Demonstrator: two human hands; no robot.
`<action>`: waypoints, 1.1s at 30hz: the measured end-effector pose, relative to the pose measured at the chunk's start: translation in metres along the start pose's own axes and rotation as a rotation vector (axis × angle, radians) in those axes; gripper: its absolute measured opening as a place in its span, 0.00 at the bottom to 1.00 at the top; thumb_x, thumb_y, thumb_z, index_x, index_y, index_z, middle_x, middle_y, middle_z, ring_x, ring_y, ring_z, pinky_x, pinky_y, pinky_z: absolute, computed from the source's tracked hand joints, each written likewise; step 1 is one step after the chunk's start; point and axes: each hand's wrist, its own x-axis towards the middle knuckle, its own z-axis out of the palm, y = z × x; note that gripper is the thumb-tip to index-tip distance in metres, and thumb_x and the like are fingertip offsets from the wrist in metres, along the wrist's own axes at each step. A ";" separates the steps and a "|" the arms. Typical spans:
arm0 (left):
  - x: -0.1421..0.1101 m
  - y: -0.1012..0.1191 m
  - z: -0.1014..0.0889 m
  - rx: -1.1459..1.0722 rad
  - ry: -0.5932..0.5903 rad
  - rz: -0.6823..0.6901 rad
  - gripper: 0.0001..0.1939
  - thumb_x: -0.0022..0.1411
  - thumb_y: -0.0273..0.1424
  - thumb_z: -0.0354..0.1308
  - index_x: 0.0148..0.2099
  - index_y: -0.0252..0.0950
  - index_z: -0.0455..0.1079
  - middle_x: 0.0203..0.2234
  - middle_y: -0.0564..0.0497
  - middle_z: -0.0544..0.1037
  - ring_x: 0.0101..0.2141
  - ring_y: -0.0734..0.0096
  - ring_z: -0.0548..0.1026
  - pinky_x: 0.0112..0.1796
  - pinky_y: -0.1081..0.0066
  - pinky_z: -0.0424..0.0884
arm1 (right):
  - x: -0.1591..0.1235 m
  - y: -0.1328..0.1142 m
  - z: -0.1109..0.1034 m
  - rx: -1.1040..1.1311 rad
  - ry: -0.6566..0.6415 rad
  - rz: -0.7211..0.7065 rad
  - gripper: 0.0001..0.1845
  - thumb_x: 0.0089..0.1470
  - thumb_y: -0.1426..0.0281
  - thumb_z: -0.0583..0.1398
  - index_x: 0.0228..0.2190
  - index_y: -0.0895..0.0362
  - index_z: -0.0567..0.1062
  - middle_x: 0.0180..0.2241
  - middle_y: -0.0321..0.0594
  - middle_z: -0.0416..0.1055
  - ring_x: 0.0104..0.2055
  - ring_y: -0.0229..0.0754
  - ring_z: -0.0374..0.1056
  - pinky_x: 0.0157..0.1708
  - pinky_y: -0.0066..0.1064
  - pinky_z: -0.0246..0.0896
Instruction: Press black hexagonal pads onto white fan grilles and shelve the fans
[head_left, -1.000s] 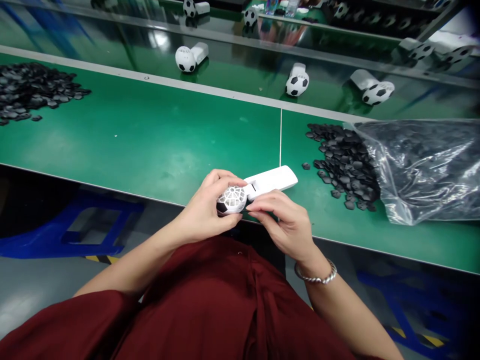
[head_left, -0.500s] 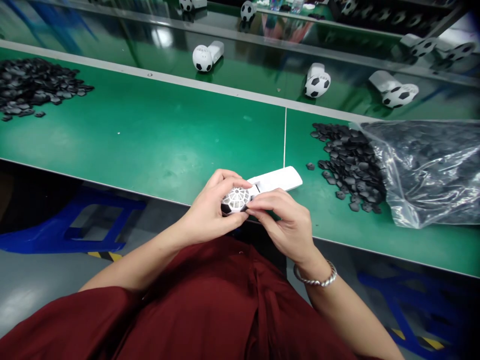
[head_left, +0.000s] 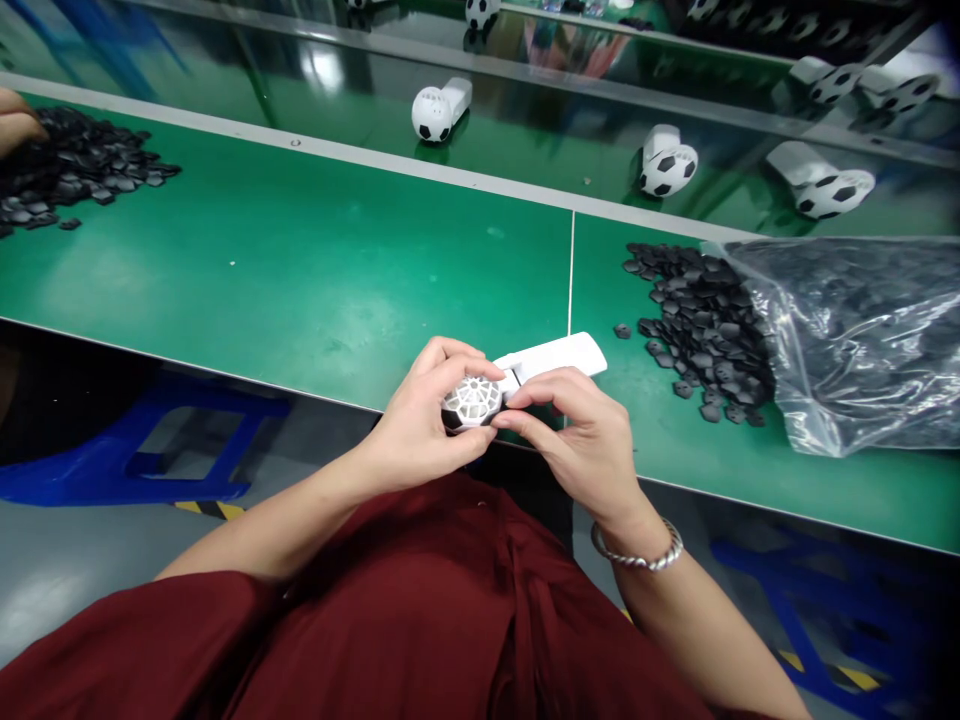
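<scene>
My left hand (head_left: 418,420) is wrapped round the ball-shaped white grille head of a small white hand fan (head_left: 517,372), whose flat handle lies on the green table (head_left: 300,270) near its front edge. My right hand (head_left: 581,435) is closed against the right side of the head, fingers pinched at the grille; what they pinch is too small to make out. A loose pile of small black pieces (head_left: 694,320) lies to the right of the fan.
A clear plastic bag (head_left: 855,335) of black pieces lies at the right. Another pile of black pieces (head_left: 67,170) sits far left, with another person's hand (head_left: 16,115) at it. Finished football-patterned fans (head_left: 439,108) lie on the shiny belt behind. A blue stool (head_left: 142,460) stands below.
The fans on the belt have drifted right. Another person's hand has appeared at the far left pile. My right fingers have curled tighter against the fan head.
</scene>
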 end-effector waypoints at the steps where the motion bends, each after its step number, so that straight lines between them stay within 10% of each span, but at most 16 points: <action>1: 0.000 0.000 0.000 -0.002 0.001 0.001 0.21 0.45 0.20 0.58 0.44 0.36 0.66 0.41 0.47 0.63 0.47 0.65 0.65 0.48 0.62 0.63 | 0.001 0.000 0.000 -0.005 -0.007 0.007 0.06 0.46 0.70 0.65 0.27 0.54 0.72 0.28 0.33 0.71 0.33 0.38 0.65 0.33 0.31 0.59; 14: 0.001 -0.005 0.001 0.001 0.027 0.007 0.20 0.47 0.23 0.59 0.44 0.39 0.66 0.42 0.47 0.64 0.47 0.63 0.65 0.48 0.57 0.63 | 0.006 0.005 -0.002 0.003 -0.022 0.049 0.07 0.47 0.66 0.64 0.25 0.54 0.71 0.26 0.34 0.69 0.29 0.38 0.63 0.28 0.30 0.57; 22: 0.000 -0.011 -0.010 -0.038 -0.096 -0.049 0.32 0.44 0.23 0.61 0.54 0.40 0.60 0.52 0.44 0.60 0.55 0.58 0.59 0.54 0.55 0.56 | -0.017 0.033 -0.022 0.008 0.320 0.120 0.03 0.50 0.71 0.62 0.27 0.55 0.71 0.27 0.36 0.67 0.31 0.39 0.63 0.28 0.31 0.58; 33: 0.004 -0.014 -0.010 -0.480 0.006 -0.346 0.34 0.44 0.29 0.66 0.53 0.39 0.59 0.44 0.47 0.70 0.38 0.68 0.72 0.36 0.72 0.71 | -0.021 0.034 -0.022 0.031 0.299 0.170 0.03 0.50 0.70 0.61 0.26 0.55 0.71 0.28 0.37 0.67 0.30 0.39 0.62 0.27 0.31 0.57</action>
